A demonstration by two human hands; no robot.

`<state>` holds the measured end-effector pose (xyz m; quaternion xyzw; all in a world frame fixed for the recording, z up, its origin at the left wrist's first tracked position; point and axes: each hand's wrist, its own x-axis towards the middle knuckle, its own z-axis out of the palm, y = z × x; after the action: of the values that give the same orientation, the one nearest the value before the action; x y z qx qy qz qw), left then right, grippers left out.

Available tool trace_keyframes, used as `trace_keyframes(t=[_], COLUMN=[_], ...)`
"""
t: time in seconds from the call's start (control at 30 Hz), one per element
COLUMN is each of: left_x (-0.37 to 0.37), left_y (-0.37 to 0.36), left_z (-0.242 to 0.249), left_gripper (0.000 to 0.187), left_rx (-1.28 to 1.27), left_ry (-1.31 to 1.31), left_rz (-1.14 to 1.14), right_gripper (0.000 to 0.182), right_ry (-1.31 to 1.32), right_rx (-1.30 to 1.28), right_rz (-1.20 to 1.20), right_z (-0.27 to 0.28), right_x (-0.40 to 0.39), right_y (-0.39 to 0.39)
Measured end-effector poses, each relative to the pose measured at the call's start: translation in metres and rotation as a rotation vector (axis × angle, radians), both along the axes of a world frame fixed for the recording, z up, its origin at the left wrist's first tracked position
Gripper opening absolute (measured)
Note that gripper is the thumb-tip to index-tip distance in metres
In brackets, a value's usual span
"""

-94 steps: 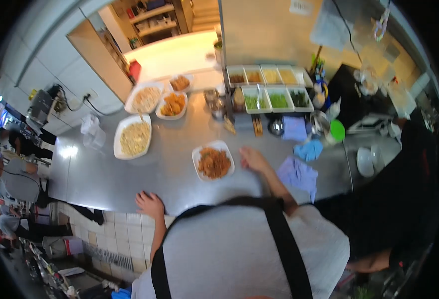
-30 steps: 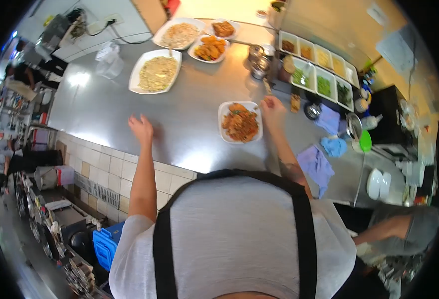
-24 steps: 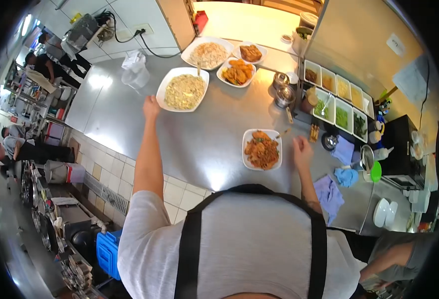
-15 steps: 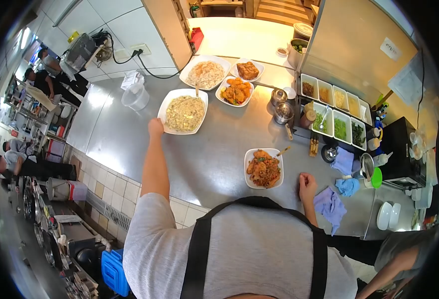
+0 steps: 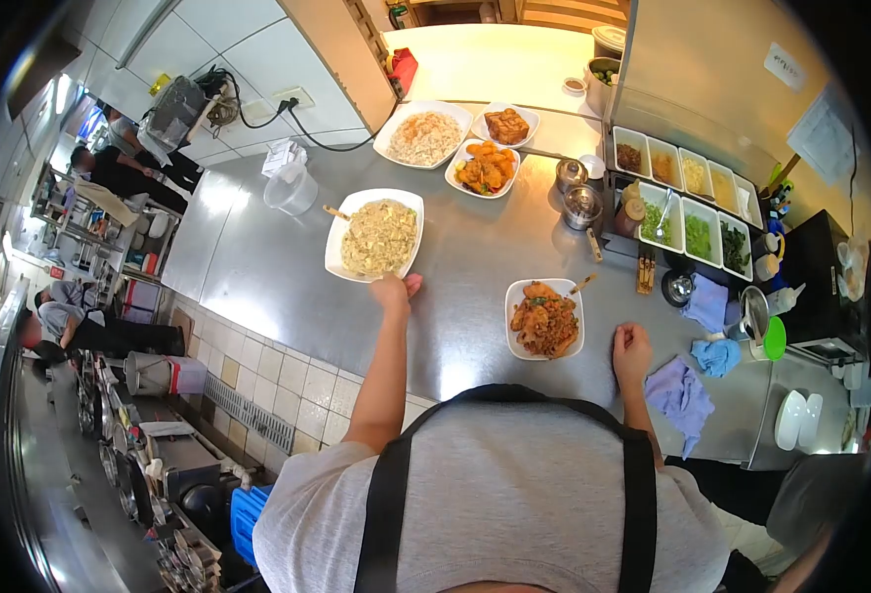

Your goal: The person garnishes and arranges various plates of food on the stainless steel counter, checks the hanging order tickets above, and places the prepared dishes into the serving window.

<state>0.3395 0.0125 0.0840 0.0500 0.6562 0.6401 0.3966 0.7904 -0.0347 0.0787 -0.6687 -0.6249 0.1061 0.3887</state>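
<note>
My left hand (image 5: 394,290) grips the near rim of a white square plate (image 5: 336,262) heaped with fried rice (image 5: 379,237). A wooden clothespin (image 5: 335,212) is clipped to that plate's left edge. On the steel counter by the front edge, my right hand (image 5: 632,348) rests with its fingers curled in and nothing visible in them. To its left sits a square dish of reddish fried food with minced topping (image 5: 544,321), a clothespin (image 5: 583,284) at its upper right corner. A purple cloth (image 5: 680,395) lies just right of my right hand.
Farther back stand a plate of pinkish fried rice (image 5: 423,136), a bowl of orange chunks (image 5: 486,169) and a dish of browned cubes (image 5: 506,126). A clear plastic tub (image 5: 290,190) is at left. Topping trays (image 5: 697,235) and metal pots (image 5: 582,206) stand at right. Co-workers (image 5: 124,173) are beyond.
The fried rice plate has turned counterclockwise, its clothespin going from the top to the left. My left hand has moved from the plate's left corner to its near edge.
</note>
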Motion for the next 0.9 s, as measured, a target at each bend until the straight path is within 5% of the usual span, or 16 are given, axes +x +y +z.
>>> trace_keyframes(t=[0.13, 0.37, 0.67, 0.9], left_x=[0.009, -0.025, 0.011, 0.058], left_y=[0.026, 0.047, 0.062, 0.085], left_z=[0.007, 0.003, -0.001, -0.030], left_gripper=[0.032, 0.034, 0.036, 0.046], left_rx=[-0.049, -0.035, -0.011, 0.254], left_ry=[-0.044, 0.040, -0.056, -0.492], left_rz=[0.075, -0.148, -0.029, 0.221], right_gripper=[0.009, 0.008, 0.009, 0.009], right_ry=[-0.055, 0.052, 0.177, 0.178], right_rx=[0.028, 0.000, -0.055, -0.060], right_rz=[-0.006, -0.036, -0.034, -0.031], right_z=[0.001, -0.010, -0.009, -0.008], right_x=[0.002, 0.007, -0.001, 0.001], right_y=[-0.002, -0.001, -0.009, -0.006])
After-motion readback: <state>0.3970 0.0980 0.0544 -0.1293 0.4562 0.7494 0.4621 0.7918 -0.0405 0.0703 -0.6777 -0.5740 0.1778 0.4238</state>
